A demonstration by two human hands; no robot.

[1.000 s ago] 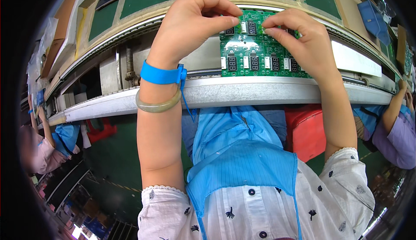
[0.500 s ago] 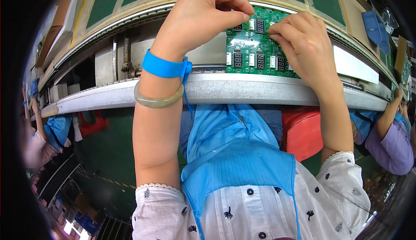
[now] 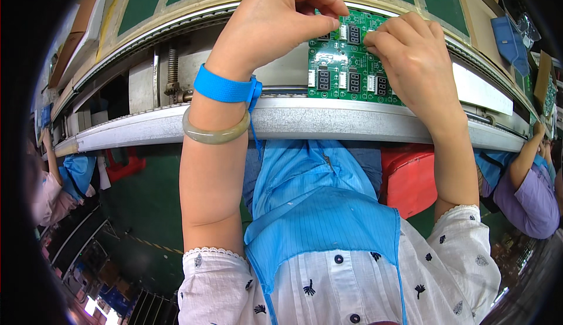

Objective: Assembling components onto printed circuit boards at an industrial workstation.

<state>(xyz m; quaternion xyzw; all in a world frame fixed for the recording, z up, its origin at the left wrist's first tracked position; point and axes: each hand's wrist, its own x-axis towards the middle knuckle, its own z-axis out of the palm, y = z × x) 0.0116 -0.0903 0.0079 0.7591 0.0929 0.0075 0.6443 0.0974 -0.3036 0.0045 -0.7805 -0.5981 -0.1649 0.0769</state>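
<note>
the conveyor line (image 3: 176, 8) arcs across the top from 9 to 3 o'clock, its far green surface cut off by the dark fisheye rim, and its metal front rail (image 3: 328, 123) runs below the work. under the rail the person's blue apron (image 3: 316, 208) and white patterned shirt (image 3: 352, 290) fill the 6 o'clock zone, hiding the floor there. a red crate (image 3: 410, 178) shows partly at 4 o'clock, its right part behind the right forearm. co-workers sit at 3 and 9 o'clock, mostly cut off and blurred by the rim.

the green circuit board (image 3: 346, 61) lies on the line just beyond the rail, at about 1 o'clock. its upper left corner is covered by the left hand (image 3: 275, 23) and its right part by the right hand (image 3: 410, 61), so only the middle strip with small display parts shows. the left hand is pinched narrow, thumb and fingertips closed at the board's top edge; what they grip is too small to tell. the right hand lies curled over the board, fingers pressing near the top; whether it holds anything i cannot tell.

a blue wrist strap (image 3: 226, 87) and pale bangle (image 3: 214, 133) circle the left wrist. open room lies left of the board, along the grey bed toward 10 o'clock.
</note>
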